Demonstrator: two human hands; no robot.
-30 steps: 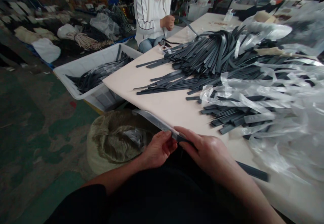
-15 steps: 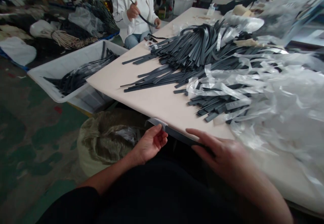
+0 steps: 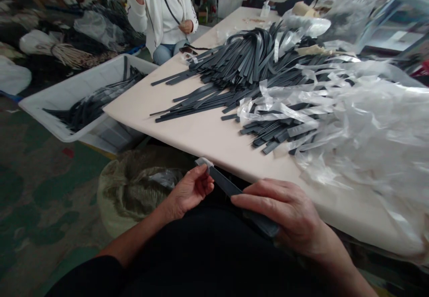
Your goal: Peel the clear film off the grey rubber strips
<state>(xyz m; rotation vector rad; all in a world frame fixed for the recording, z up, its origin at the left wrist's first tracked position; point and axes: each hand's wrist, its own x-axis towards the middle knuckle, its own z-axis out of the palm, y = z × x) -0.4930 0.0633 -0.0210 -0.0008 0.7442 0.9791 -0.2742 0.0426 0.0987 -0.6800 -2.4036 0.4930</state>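
A dark grey strip (image 3: 224,183) slants across in front of the table edge, with a whitish film at its far end. My left hand (image 3: 194,187) pinches that filmed end between thumb and fingers. Over the strip's nearer part lies my right hand (image 3: 284,207), its fingers wrapped round it; the thumb is hidden. A large pile of similar dark strips (image 3: 244,64) rests on the pale table (image 3: 187,131), and more strips stick out from under crumpled clear film (image 3: 375,122) at the right.
A white bin (image 3: 67,86) with dark strips stands left of the table. Below the table edge sits an open greenish sack (image 3: 124,194). Across the table's far left corner, a person in white (image 3: 170,19) sits holding a strip.
My right hand has moved left along the strip and closed round it; the strip now slants more toward me. The other person's hand has risen. The view has shifted slightly.
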